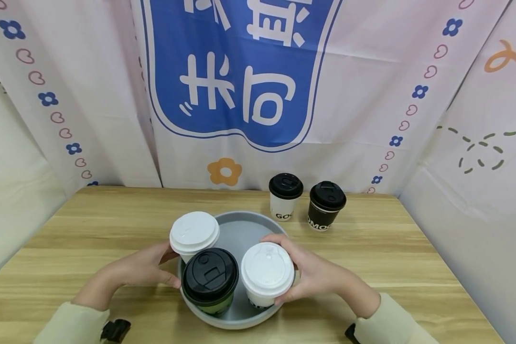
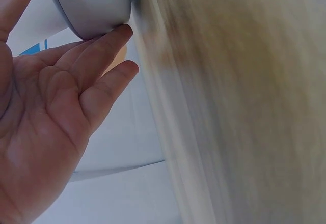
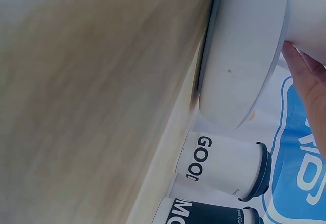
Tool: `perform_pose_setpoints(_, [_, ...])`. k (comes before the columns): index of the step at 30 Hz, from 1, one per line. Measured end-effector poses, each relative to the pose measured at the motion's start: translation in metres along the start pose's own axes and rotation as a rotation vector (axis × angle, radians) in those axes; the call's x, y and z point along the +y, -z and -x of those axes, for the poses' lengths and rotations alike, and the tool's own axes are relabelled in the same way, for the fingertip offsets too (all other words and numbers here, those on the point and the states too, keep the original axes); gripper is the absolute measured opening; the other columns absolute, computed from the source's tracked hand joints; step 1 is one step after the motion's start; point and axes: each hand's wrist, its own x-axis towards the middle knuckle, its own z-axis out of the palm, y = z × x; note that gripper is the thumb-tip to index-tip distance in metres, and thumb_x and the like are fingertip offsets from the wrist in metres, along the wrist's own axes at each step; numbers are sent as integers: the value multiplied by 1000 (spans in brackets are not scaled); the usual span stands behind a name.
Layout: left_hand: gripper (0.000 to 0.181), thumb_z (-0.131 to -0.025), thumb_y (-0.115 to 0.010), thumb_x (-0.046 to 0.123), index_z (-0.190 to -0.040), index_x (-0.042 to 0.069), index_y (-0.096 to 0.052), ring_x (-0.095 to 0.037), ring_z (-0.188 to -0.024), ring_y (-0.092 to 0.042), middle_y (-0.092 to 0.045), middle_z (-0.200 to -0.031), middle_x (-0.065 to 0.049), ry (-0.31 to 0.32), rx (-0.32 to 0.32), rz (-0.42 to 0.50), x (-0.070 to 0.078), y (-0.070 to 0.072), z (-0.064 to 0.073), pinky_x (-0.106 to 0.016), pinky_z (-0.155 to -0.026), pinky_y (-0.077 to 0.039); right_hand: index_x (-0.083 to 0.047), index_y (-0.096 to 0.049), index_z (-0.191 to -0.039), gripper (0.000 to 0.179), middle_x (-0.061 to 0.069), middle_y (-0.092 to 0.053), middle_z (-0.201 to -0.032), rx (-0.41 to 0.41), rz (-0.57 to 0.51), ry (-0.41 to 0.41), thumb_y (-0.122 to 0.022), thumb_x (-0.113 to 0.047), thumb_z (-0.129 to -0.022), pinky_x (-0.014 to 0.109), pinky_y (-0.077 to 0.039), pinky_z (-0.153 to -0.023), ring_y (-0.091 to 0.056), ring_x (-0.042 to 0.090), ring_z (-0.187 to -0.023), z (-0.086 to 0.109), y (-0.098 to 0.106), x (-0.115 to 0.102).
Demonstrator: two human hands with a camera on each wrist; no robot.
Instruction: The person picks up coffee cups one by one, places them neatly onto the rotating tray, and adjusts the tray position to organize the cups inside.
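Observation:
A round grey tray [image 1: 241,222] holds two paper cups with white lids, a left one [image 1: 194,232] and a right one [image 1: 267,270], and a green paper cup [image 1: 217,306] with a black lid. My right hand [image 1: 311,272] grips the right white-lidded cup, thumb in front and fingers around the back; in the right wrist view its fingers [image 3: 305,79] lie against the cup's wall. At the tray's left rim is my left hand [image 1: 144,267]. Its fingers [image 2: 102,56] reach out fairly straight and touch the tray's side in the left wrist view; the head view partly hides them.
Behind the tray to the right stand a white paper cup [image 1: 284,205] with a black lid and a black paper cup [image 1: 322,215]. The wooden table [image 1: 370,267] meets a printed cloth [image 1: 348,119] at its back edge.

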Motion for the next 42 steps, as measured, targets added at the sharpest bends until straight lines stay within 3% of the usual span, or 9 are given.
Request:
perform_pose_setpoints(11, [101,-79,-83,29,-149,-13,-23,-56,-138,-35,-30,-153,-37,-3,3,-3,-3,0,0,-59,-110,-32,-15,-28,-150,104,4,-46,-146,-16,5,-6,-93,-22,-68,31,-37,-118,-48,18,-134,1,-1,0])
perform_pose_setpoints(14, [101,-79,-82,28,-150,-13,-23,-56,-138,-36,-30,-153,-37,-5,3,-6,-4,0,0,-58,-110,-32,-16,-25,-152,106,6,-44,-148,-37,-48,-20,-92,-18,-69,32,-41,-115,-48,18,-134,2,-1,0])
perform_pose_setpoints(18, [102,-79,-82,28,-150,-14,-22,-56,-138,-35,-30,-153,-37,-14,4,-10,-4,-1,0,-58,-110,-31,-16,-21,-155,110,8,-39,-152,-58,-92,-52,-91,-16,-70,34,-47,-110,-47,19,-136,6,4,-2])
perform_pose_setpoints(21, [103,-79,-82,28,-150,-14,-21,-56,-138,-35,-29,-154,-37,-22,8,-15,-4,-1,0,-57,-110,-31,-20,-21,-157,112,4,-37,-156,-45,-54,-106,-92,-20,-70,36,-47,-111,-46,19,-137,11,11,-5])
perform_pose_setpoints(25, [103,-79,-82,28,-151,-12,-20,-55,-139,-34,-28,-154,-37,-25,8,-19,-4,-1,0,-56,-111,-31,-25,-22,-157,113,3,-41,-154,-10,15,-138,-92,-22,-69,46,-48,-110,-49,22,-136,17,22,-8])
perform_pose_setpoints(29, [103,-79,-82,28,-151,-12,-21,-55,-139,-35,-29,-154,-36,-11,3,-11,-3,0,-1,-58,-111,-31,-27,-22,-157,112,9,-47,-150,35,53,-115,-92,-23,-69,57,-47,-106,-50,27,-135,22,34,-8])
perform_pose_setpoints(35, [106,-77,-84,31,-151,-13,-21,-54,-139,-35,-29,-154,-37,45,-5,6,0,-1,-1,-59,-112,-32,-23,-24,-156,110,5,-46,-151,135,122,-105,-91,-19,-69,49,-49,-107,-49,32,-136,33,55,-10])
perform_pose_setpoints(40, [107,-77,-84,31,-151,-13,-21,-55,-140,-34,-28,-155,-37,49,-8,16,0,-1,-1,-59,-112,-33,-17,-27,-155,107,8,-47,-148,248,168,-91,-89,-7,-69,43,-48,-108,-50,24,-136,42,76,-10])
perform_pose_setpoints(42, [107,-77,-84,31,-151,-13,-20,-55,-140,-33,-27,-155,-37,51,-9,21,1,0,-1,-59,-112,-33,-16,-28,-155,105,11,-48,-148,297,179,-83,-87,-2,-69,35,-47,-109,-49,16,-136,46,85,-10])
